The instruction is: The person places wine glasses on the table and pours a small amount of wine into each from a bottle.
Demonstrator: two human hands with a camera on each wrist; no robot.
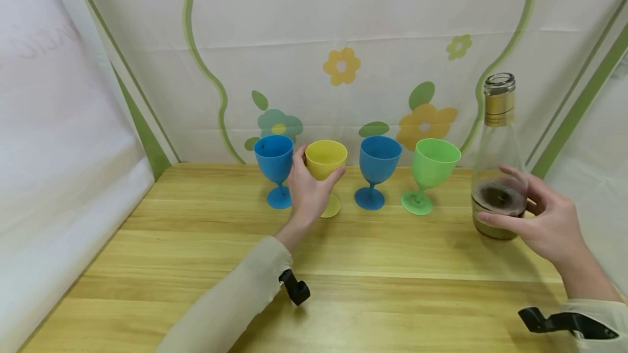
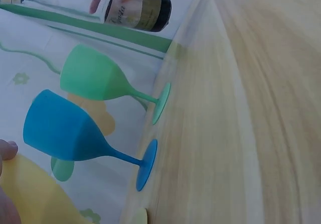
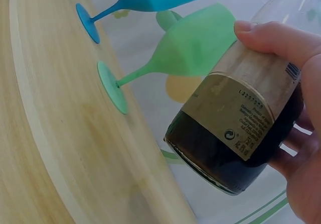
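Note:
My left hand point(image 1: 311, 189) grips the yellow goblet point(image 1: 326, 158) by its bowl, thumb in front and fingers round the left side. Part of its stem is hidden behind the hand. In my right hand point(image 1: 551, 219) is a clear glass bottle point(image 1: 499, 148) with a gold neck band, gripped low near its label point(image 3: 235, 111). Dark liquid fills its lower part. The left wrist view shows a gap between the bottle's base and the tabletop. Left of the bottle stands a green goblet point(image 1: 435, 163), and a blue goblet point(image 1: 380, 158) stands between the green and yellow ones.
A second blue goblet point(image 1: 273, 158) stands just left of my left hand. The goblets form a row near the back of the wooden table point(image 1: 373, 282). Behind them hangs a white cloth point(image 1: 294, 20) with printed flowers, and pale cloth point(image 1: 64, 140) flanks the table.

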